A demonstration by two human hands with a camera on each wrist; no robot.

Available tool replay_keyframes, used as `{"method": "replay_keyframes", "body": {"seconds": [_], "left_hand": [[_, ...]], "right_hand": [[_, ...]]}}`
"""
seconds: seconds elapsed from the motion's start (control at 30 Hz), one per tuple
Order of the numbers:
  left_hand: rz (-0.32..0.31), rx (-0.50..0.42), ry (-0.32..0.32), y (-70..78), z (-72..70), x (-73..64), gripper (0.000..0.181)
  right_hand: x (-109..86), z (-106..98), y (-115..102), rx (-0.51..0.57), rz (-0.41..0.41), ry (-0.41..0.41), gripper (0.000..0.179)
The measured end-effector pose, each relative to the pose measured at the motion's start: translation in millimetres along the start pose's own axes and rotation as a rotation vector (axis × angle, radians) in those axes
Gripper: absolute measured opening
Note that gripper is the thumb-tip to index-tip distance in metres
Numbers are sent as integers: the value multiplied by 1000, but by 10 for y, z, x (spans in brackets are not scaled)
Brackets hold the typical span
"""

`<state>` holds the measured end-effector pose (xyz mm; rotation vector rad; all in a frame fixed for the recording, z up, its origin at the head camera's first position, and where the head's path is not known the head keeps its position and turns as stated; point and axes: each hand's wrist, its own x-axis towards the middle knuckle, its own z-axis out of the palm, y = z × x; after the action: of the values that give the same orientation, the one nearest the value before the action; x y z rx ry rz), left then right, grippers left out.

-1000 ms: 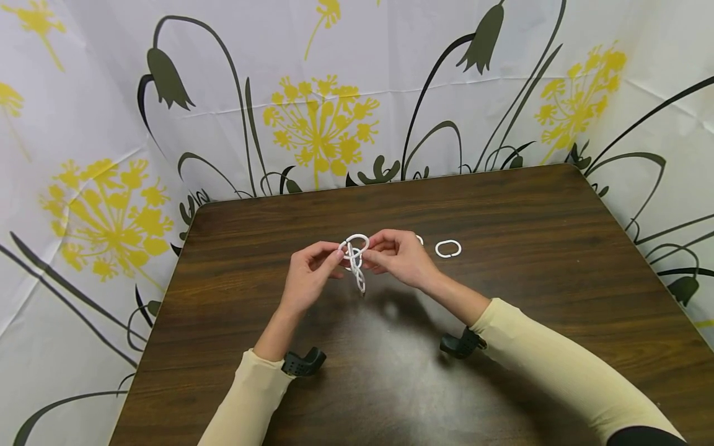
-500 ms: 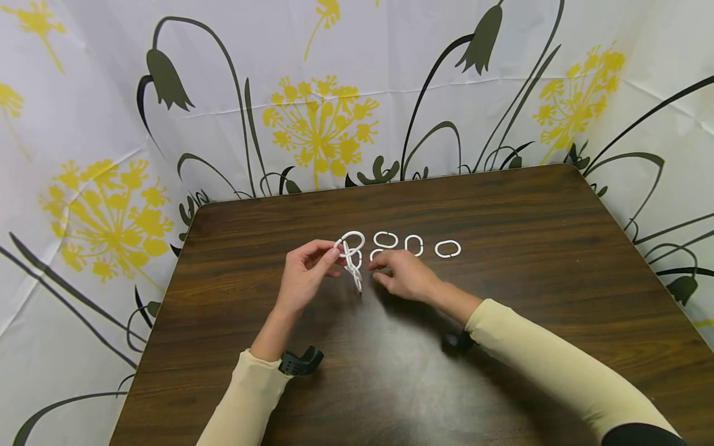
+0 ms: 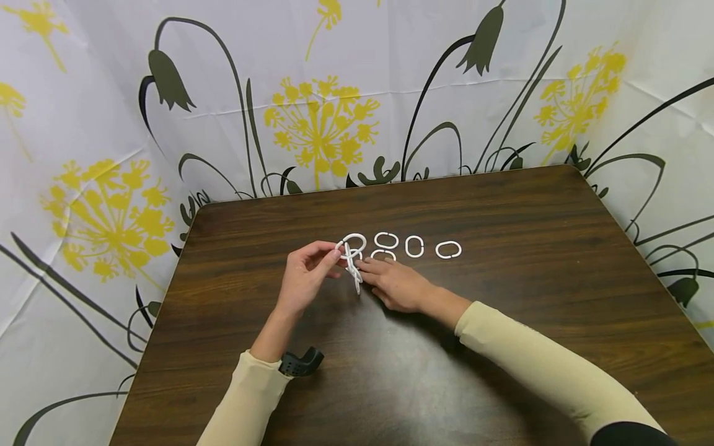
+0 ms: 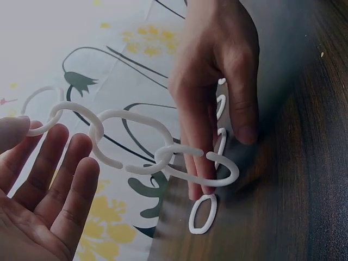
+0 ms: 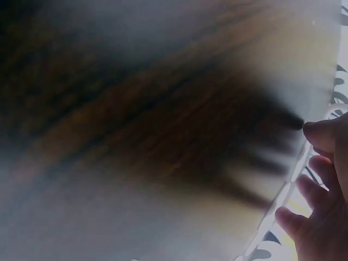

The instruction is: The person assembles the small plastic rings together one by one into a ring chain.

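Note:
My left hand (image 3: 304, 275) pinches the end link of a chain of white plastic links (image 3: 351, 263) between thumb and fingers. In the left wrist view the chain (image 4: 133, 142) stretches out from that hand, its far links overlapping the other hand. My right hand (image 3: 398, 286) lies low over the table, fingers straight and pointing left. Its fingertips are right at a loose white link (image 4: 203, 213) on the table. Another loose link (image 3: 383, 254) lies just beyond the right hand, partly covered by it. The right wrist view is mostly blurred tabletop.
More white links lie separately on the dark wooden table (image 3: 530, 248): one behind (image 3: 386, 240), one upright (image 3: 414, 246), one farther right (image 3: 449, 249). A flower-printed curtain (image 3: 346, 93) hangs along the table's back and sides.
My right hand has let go of the chain and moved down to the table, its fingers now straightened leftward. Loose links it covered now show. The left hand still holds the chain, almost unmoved.

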<state>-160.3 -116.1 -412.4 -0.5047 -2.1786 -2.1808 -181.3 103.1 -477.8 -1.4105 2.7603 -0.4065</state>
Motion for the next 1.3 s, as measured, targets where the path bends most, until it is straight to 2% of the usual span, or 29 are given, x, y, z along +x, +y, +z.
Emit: {"method": "replay_keyframes", "body": {"seconds": [0.1,0.2,0.43,0.57,0.73,0.97,1.17,1.3], "left_hand": [[-1,2,2,5,-4,-9,18],[-3,1,4,5,-8,-13,18],[-15,3,-4,-1,-12,-10,20],[-24,12,-6,-3,-13,-18,21],[-20,20,-9,-14,-17,-16,20],[-14,30,-13,-27,-40,-12,19],[-14,37,-10,-21,-52,-16,19],[-15,38,-3,-6,-51,-25,18]], "right_hand": [[4,7,-6,-2,4,-41,51],[-3,21,-2,-2,-10,-34,49],[-10,49,21,-18,-87,129,41],[-18,63,27,-40,-97,204,25],[-49,64,25,-97,-58,252,12],[-68,28,8,-184,-7,246,7],[-66,5,-29,-155,56,265,14],[-70,-31,-51,-88,124,269,18]]}}
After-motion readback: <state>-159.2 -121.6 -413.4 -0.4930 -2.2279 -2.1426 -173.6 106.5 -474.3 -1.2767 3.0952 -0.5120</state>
